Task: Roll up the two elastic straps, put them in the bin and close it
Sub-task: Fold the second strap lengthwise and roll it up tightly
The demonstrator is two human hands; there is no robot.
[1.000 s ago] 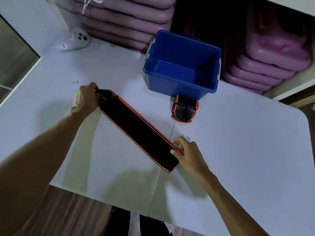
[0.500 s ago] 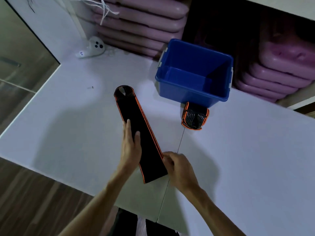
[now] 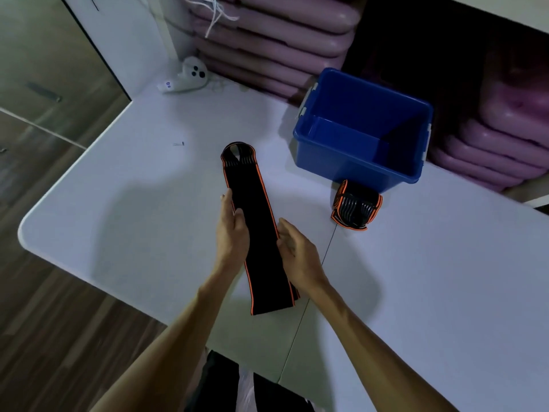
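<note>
A long black elastic strap [image 3: 258, 221] with orange edges lies flat on the white table [image 3: 124, 221], running from its looped far end toward me. My left hand [image 3: 232, 233] rests flat along its left edge with fingers straight. My right hand [image 3: 297, 254] is open along its right edge, fingers loosely apart. A second strap [image 3: 355, 205], rolled up, black with orange trim, sits against the front wall of the blue bin [image 3: 350, 162]. The bin stands open with nothing visible inside. No lid is in view.
A white handheld controller [image 3: 187, 76] lies at the table's far left corner. Stacked pink step platforms [image 3: 267, 40] stand behind the table and bin. A tiny dark object [image 3: 179, 143] lies left of the strap. The table's near edge and wooden floor are at left.
The strap has been turned from a diagonal to pointing away from me. My left hand left its far end and came to its left edge; my right hand moved from the near end to its right edge.
</note>
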